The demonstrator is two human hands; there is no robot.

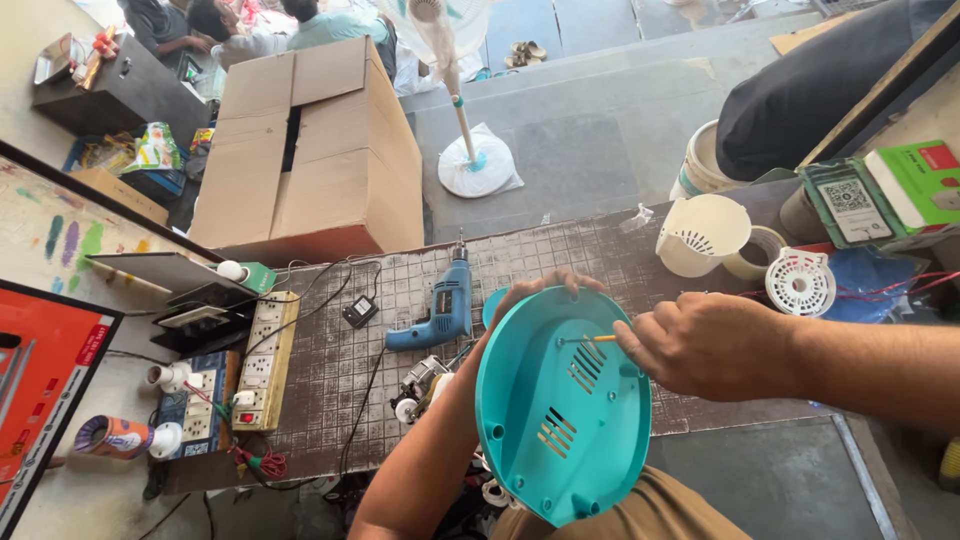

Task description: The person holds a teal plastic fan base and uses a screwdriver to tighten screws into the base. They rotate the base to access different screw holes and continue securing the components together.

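1. Teal plastic cover (560, 410), oval with vent slots, is tilted up on edge closest to the lens, over the person's lap.
2. Left hand (545, 292) wraps around its far rim, fingers (570, 282) curled over the top edge, gripping it.
3. Right hand (700, 345) is closed narrow around a thin screwdriver (590, 339), tip against the cover's inner face.
4. Behind, on the surface (330, 370), lies a blue drill (440, 312).
5. White slotted cup (700, 235) stands to the right; its contents can't be seen.
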